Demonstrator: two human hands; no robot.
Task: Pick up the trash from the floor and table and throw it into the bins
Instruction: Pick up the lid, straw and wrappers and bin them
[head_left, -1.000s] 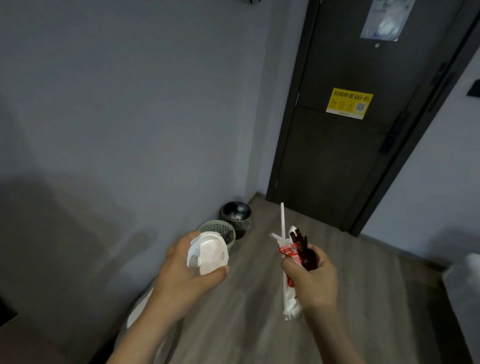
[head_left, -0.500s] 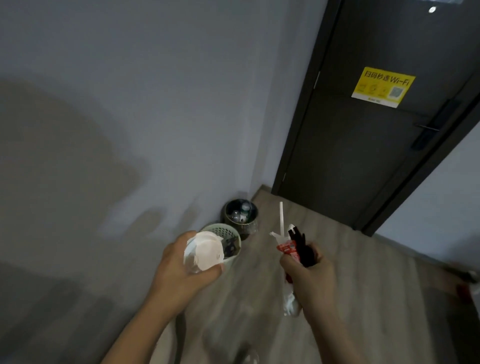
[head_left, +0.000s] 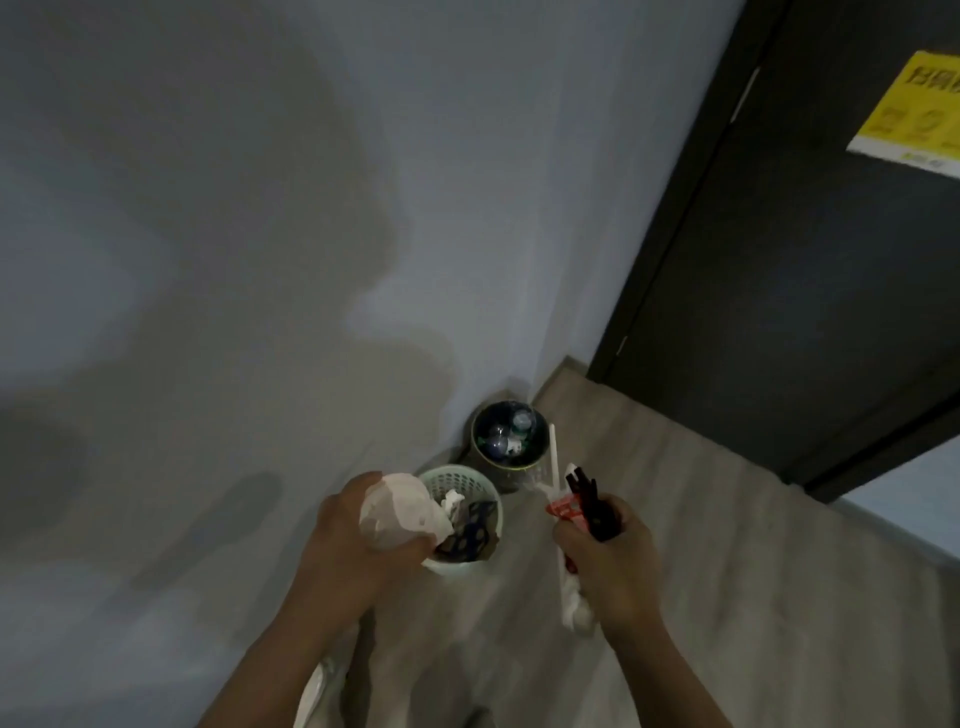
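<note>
Yellow notice (head_left: 914, 104) on the dark door (head_left: 779, 286): print cut off by the frame edge, not legible. Print on the red wrapper (head_left: 565, 506) is too small to read. Left hand (head_left: 358, 535): forearm extended, fingers curled round one crumpled white wad (head_left: 400, 512), seen against the left rim of the pale green perforated bin (head_left: 460, 567). Right hand (head_left: 608, 564): fist closed on a bundle of one upright white straw (head_left: 554, 462), the red wrapper, one black piece (head_left: 592, 501), and white paper (head_left: 574, 608) hanging below. Bins: two, adjacent at the wall corner. The dark round bin (head_left: 484, 458) holds clear bottles (head_left: 519, 421), count uncertain.
</note>
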